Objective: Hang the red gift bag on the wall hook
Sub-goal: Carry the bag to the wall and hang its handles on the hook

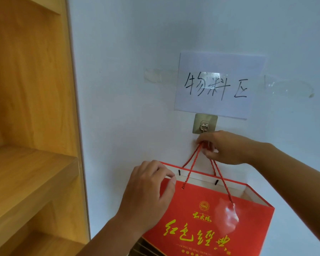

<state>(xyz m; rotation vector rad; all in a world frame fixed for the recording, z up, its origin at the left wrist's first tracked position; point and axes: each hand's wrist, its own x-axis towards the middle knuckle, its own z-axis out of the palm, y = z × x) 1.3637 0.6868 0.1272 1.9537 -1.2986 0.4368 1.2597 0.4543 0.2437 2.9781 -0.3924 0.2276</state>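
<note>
A red gift bag with gold lettering and red rope handles hangs tilted in front of the white wall. My right hand pinches the tops of both rope handles just below the metal wall hook, which sits on a square adhesive plate. Whether the ropes touch the hook I cannot tell; my fingers hide their tops. My left hand grips the bag's left upper rim, thumb on the front panel.
A white paper sign with handwritten characters is taped right above the hook. A wooden shelf unit stands against the wall on the left. Strips of clear tape stick to the wall beside the sign.
</note>
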